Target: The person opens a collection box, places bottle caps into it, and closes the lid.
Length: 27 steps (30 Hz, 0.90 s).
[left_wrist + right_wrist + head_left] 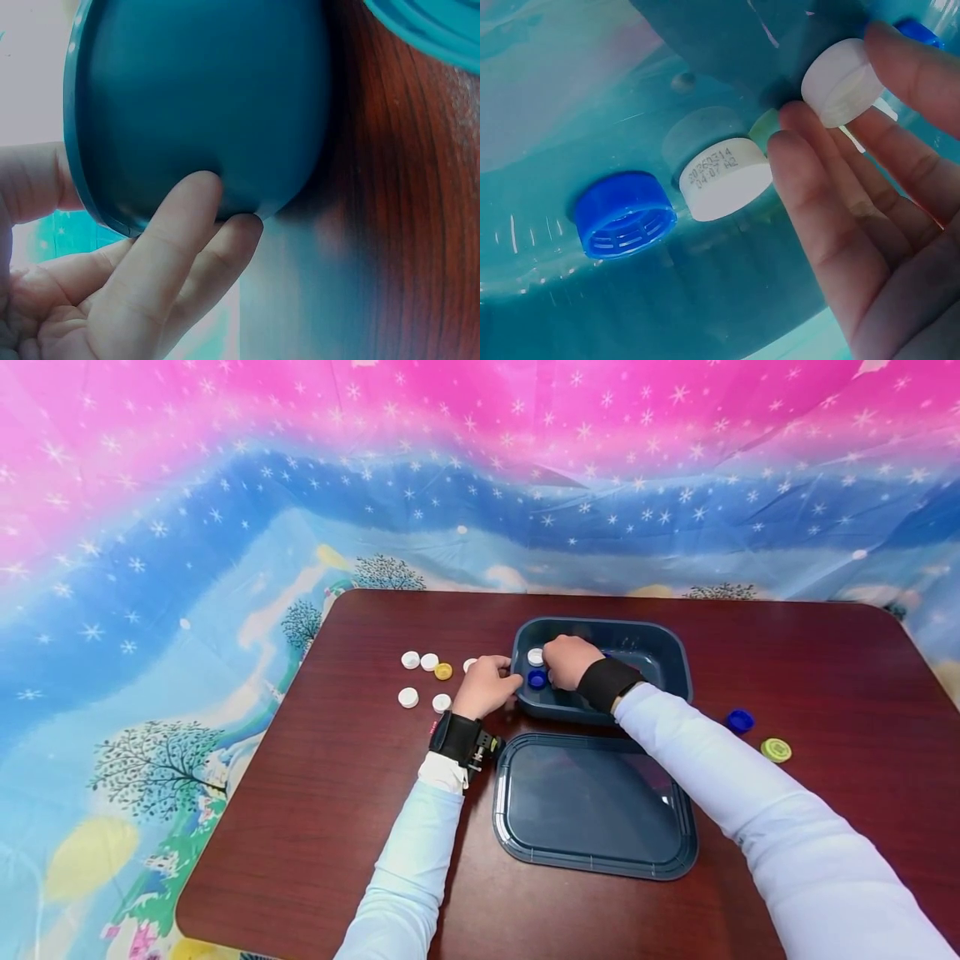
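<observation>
My left hand [483, 689] holds the left end of a dark blue-grey plastic container [678, 660], with fingers against its outer wall and the rim between them and another digit in the left wrist view. Inside the container, my right hand [572, 662] pinches a white bottle cap [844, 82] between thumb and fingers. Beside those fingertips lies another white bottle cap [727, 180], printed on its side, then a blue bottle cap [622, 214]. More caps behind the right hand are partly hidden; a second blue one [919, 34] peeks out near the thumb.
The container's flat lid [596, 810] lies on the table in front of it, partly under my right sleeve. Left of the container are several white caps [408, 697] and a yellow cap [443, 671]. A blue cap [739, 721] and a yellow-green cap [776, 749] lie to the right.
</observation>
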Available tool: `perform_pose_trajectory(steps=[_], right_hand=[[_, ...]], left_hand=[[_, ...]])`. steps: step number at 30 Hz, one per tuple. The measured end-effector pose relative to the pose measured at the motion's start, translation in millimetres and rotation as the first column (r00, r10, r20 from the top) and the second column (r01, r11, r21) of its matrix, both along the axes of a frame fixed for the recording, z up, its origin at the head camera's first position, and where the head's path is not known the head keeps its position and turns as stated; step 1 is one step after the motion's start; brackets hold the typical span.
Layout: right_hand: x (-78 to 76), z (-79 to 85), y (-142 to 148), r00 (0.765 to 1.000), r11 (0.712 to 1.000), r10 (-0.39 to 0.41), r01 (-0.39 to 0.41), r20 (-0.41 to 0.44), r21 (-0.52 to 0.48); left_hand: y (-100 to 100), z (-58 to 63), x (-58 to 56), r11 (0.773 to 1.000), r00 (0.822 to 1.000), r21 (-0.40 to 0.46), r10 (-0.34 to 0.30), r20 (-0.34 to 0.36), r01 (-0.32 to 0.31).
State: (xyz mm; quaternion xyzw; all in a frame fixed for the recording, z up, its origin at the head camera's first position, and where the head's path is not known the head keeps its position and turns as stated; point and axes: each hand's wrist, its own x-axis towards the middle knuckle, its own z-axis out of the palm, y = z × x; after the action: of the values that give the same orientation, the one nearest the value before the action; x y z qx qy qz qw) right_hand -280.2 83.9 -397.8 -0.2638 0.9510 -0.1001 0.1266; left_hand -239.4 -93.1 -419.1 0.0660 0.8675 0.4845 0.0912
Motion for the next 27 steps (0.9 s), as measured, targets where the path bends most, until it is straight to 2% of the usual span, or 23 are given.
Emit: perform_pose_trajectory(steps=[8, 18, 21, 27], right_hand=[[3.7, 1.7, -1.1, 1.000, 1.000, -0.003, 0.003, -0.011, 0.012], [4.1, 8.9, 3.8, 0.999, 1.000, -0.025, 0.025, 0.024, 0.003], [6.1, 14.8, 7.4, 0.999, 1.000, -0.024, 0.025, 0.037, -0.006], [14.1, 37.6, 19.0, 0.999, 0.999, -0.032, 0.034, 0.044, -0.036]], left_hand=[[-0.5, -0.3, 0.3, 1.000, 1.000, 0.001, -0.008, -0.005, 0.008], [0.7, -0.7, 0.8, 1.000, 1.000, -0.016, -0.004, -0.014, 0.003], [1.0, -0.4, 0.8, 1.000, 1.000, -0.018, -0.003, -0.018, 0.003], [0.7, -0.2, 0.0, 1.000, 1.000, -0.028, 0.004, -0.020, -0.004]])
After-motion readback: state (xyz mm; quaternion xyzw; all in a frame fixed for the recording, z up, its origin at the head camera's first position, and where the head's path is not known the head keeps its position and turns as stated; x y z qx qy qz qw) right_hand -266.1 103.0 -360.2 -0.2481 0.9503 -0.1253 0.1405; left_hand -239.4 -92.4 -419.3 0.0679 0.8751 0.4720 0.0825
